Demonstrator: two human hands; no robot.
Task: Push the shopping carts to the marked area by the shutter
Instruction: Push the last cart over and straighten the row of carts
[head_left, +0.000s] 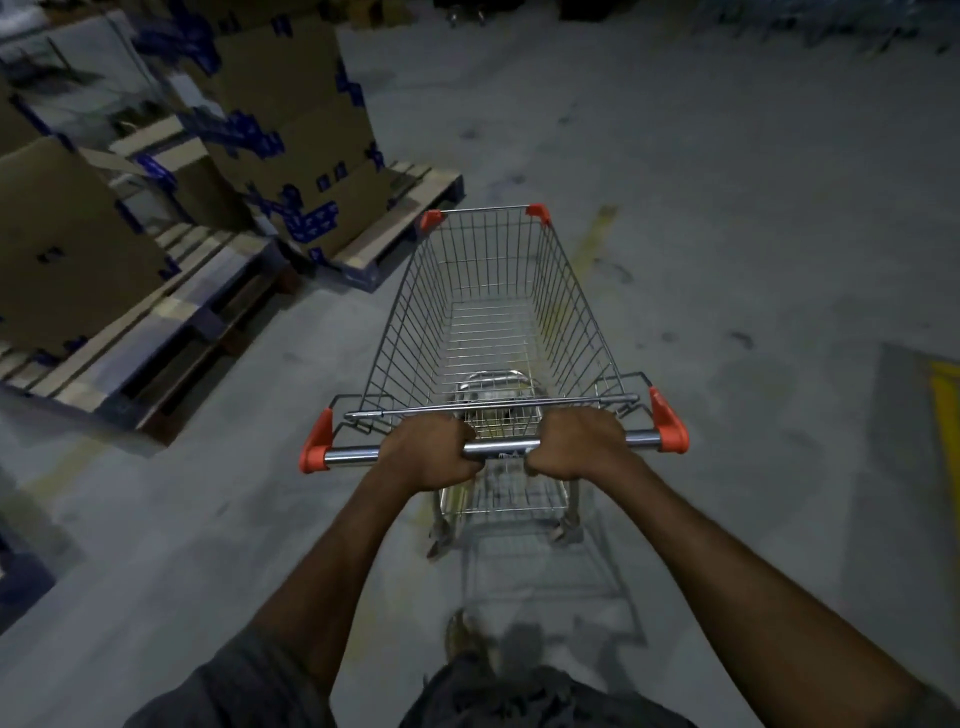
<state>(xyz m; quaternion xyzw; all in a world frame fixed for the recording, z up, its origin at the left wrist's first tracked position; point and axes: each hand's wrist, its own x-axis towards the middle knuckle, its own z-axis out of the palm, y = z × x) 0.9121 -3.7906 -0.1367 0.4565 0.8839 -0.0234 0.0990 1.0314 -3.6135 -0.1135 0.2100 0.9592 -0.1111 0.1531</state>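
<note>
Silver wire shopping cart with orange corner caps (493, 291) is sitting straight ahead of the hands; left hand (428, 449) and right hand (576, 441) are curling tight round its chrome handle bar (501, 447), likely steering clear of brown cardboard boxes (291, 130) far left.

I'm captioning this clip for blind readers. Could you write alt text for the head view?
The left hand and right hand grip the handle bar of an empty wire shopping cart on a grey concrete floor. Pallets stacked with cardboard boxes stand ahead on the left.
</note>
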